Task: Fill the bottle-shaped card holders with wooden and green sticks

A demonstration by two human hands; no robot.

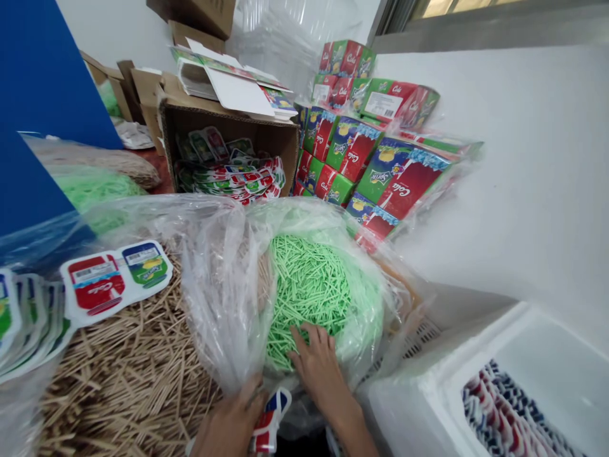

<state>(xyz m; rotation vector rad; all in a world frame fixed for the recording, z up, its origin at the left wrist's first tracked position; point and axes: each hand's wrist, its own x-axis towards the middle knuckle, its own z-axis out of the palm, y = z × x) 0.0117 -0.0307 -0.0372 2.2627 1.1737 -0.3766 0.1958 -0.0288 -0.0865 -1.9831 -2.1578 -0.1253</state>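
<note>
My left hand [234, 419] is low in the view, its fingers closed on a printed card [266, 426] with red and blue drink pictures; part of the card is hidden behind the hand. My right hand [314, 360] reaches into a clear plastic bag [371, 298] of thin green sticks [309, 279]. Its fingers are apart and bent, with the tips touching the sticks; no stick shows clearly in its grasp. Left of the bag lies a heap of brown sticks [137, 368]. On that heap rests a Cola and Sprite card [117, 279] beside a fanned stack of similar cards [33, 317].
Behind the bags stands a cardboard box [166, 136] full of printed cards. Plastic-wrapped Cola and Sprite cartons [352, 149] are piled against the wall. At the lower right is a white foam box [537, 336] with stacked pieces inside. A blue panel [45, 95] stands at the left.
</note>
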